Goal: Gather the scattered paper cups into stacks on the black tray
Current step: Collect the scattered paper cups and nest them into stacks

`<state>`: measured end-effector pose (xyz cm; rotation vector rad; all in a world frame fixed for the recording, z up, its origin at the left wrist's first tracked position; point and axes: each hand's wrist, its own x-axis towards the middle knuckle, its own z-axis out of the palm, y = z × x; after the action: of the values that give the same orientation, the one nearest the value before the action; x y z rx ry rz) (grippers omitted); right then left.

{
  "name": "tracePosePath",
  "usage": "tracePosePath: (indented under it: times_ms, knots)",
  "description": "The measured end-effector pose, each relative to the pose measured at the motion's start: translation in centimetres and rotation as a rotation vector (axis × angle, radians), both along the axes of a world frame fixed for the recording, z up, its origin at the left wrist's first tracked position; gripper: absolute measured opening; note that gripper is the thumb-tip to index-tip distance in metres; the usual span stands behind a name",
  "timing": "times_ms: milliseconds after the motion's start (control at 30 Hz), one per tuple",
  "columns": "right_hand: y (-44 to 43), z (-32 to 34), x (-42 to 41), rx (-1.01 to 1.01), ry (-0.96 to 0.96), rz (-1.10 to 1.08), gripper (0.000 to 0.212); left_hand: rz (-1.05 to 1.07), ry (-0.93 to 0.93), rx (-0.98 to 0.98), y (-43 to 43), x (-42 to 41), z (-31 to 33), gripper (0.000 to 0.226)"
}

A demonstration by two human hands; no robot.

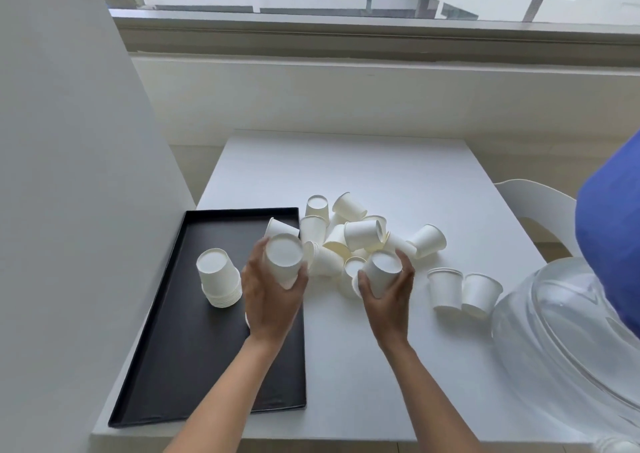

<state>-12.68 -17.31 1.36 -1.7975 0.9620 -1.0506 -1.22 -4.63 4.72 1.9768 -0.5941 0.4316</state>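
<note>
Both hands gripping inverted white paper cups.

My left hand (273, 290) grasps one cup (283, 257) over the flat black rectangular tray (180, 366), near the upside-down stack (219, 278) there; my right hand (389, 288) grasps another (381, 271) at the scattered pile (356, 231) on the white table (346, 172).

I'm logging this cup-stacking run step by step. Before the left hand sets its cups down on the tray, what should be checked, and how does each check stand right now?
1. Left hand grips its upside-down cups firmly: ok.
2. Those cups are over the black tray: ok, near its right edge.
3. Bare tray floor beside the finished stack: ok.
4. Finished stack stands upright, clear of the hand: ok.
5. Right hand holds its own cup away from the tray: ok, over the white table.
6. How many cups are nested in the left hand: cannot tell.
</note>
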Motion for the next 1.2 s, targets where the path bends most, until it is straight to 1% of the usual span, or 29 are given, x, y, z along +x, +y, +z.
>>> tracePosePath:
  times_ms: [100,233,333,400,500,533,567,667,733,833,933,1000,1100,1200]
  knots:
    - [2.2,1.9,2.2,0.039,-0.115,0.147,0.074,0.042,0.097,-0.02,1.9,0.9,-0.6,0.077]
    - [5.4,3.9,4.9,0.036,-0.137,0.317,0.077,0.039,0.193,0.008,3.7,1.2,-2.3,0.077]
    - [7.3,5.0,6.5,0.015,-0.126,0.399,0.076,-0.016,0.318,0.012,4.0,1.3,-3.2,0.077]
    - [8.3,5.5,7.3,-0.018,-0.089,0.442,0.076,-0.068,0.376,0.052,4.1,1.2,-3.8,0.077]
    - [9.1,5.6,8.2,-0.045,-0.046,0.502,0.076,-0.151,0.464,0.147,4.4,1.1,-5.3,0.086]
    - [9.2,5.5,8.4,-0.048,-0.011,0.531,0.075,-0.162,0.49,0.173,4.5,1.1,-5.7,0.086]
    - [9.4,5.2,8.6,-0.054,0.042,0.563,0.075,-0.17,0.514,0.191,4.7,1.2,-6.1,0.082]
    - [9.7,3.8,8.5,-0.091,0.199,0.648,0.074,-0.207,0.548,0.228,4.9,1.5,-6.9,0.059]
    - [9.8,2.6,8.4,-0.166,0.294,0.677,0.073,-0.222,0.567,0.242,5.1,1.7,-7.5,0.055]
    - [9.5,0.9,8.0,-0.252,0.439,0.673,0.072,-0.21,0.627,0.189,5.7,1.8,-8.5,0.062]
    - [9.2,-0.6,7.5,-0.311,0.567,0.683,0.074,-0.194,0.685,0.165,6.1,1.5,-9.1,0.074]
    - [9.2,-1.2,7.3,-0.324,0.592,0.68,0.077,-0.187,0.675,0.168,6.0,1.4,-9.2,0.071]
    - [9.3,-1.7,7.4,-0.317,0.577,0.679,0.078,-0.175,0.652,0.207,5.7,1.7,-9.0,0.063]
    - [8.9,-1.7,7.3,-0.312,0.54,0.678,0.077,-0.174,0.642,0.237,5.6,2.1,-8.9,0.072]
